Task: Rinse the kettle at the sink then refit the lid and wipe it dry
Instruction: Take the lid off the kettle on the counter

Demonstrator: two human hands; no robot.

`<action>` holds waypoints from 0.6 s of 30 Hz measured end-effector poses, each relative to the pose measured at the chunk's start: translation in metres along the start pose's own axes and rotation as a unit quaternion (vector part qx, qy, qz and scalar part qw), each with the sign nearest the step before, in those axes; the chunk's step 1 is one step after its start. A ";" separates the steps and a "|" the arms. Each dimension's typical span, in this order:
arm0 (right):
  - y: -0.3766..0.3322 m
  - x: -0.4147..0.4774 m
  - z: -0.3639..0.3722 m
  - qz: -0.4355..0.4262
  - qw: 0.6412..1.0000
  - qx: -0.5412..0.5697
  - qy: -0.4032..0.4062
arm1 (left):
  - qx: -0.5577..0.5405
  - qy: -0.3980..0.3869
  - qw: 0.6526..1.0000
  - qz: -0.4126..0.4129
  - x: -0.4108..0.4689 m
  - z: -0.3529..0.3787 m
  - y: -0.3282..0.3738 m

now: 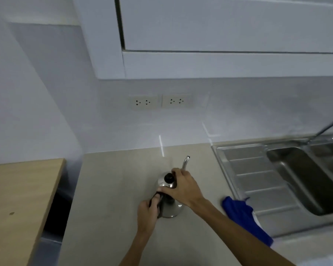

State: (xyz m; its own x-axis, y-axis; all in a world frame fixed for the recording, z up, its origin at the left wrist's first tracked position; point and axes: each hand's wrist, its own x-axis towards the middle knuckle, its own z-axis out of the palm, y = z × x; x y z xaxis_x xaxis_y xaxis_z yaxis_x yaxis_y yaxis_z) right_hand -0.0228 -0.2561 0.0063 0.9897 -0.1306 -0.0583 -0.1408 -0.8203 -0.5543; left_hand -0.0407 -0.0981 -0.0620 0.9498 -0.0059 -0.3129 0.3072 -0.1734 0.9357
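A shiny steel kettle [171, 210] with a thin curved spout [185, 163] stands upright on the beige counter [108, 189], left of the sink. Its lid with a black knob [169, 177] sits on top. My left hand [148, 212] is closed around the kettle's black handle [155, 199] at the near left side. My right hand [183, 189] lies over the kettle's top, fingers spread across the lid beside the knob. A blue cloth [244, 215] lies on the counter edge by the sink's drainboard, to the right of my right forearm.
A steel sink [300, 173] with a ridged drainboard [258, 185] and a tap [327, 129] fills the right side. Two wall sockets [160, 102] sit above the counter. A white cupboard [219, 45] hangs overhead. A wooden surface [17, 198] stands at the left.
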 end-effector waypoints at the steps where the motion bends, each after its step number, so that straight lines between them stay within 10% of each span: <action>1: 0.010 -0.011 -0.004 0.009 1.000 0.013 0.013 | 0.009 -0.019 1.000 0.008 -0.005 0.005 0.001; 18: 0.074 -0.080 -0.004 0.043 0.988 0.130 0.078 | 0.103 -0.197 0.974 0.052 -0.021 0.036 -0.011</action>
State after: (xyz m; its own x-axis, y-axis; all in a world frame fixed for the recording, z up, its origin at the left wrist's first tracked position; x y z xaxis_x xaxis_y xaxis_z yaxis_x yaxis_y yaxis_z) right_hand -0.1127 -0.3087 -0.0263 0.9557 -0.2944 0.0016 -0.1942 -0.6344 -0.7482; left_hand -0.0659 -0.1319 -0.0722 0.8662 -0.4043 -0.2938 0.1531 -0.3449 0.9261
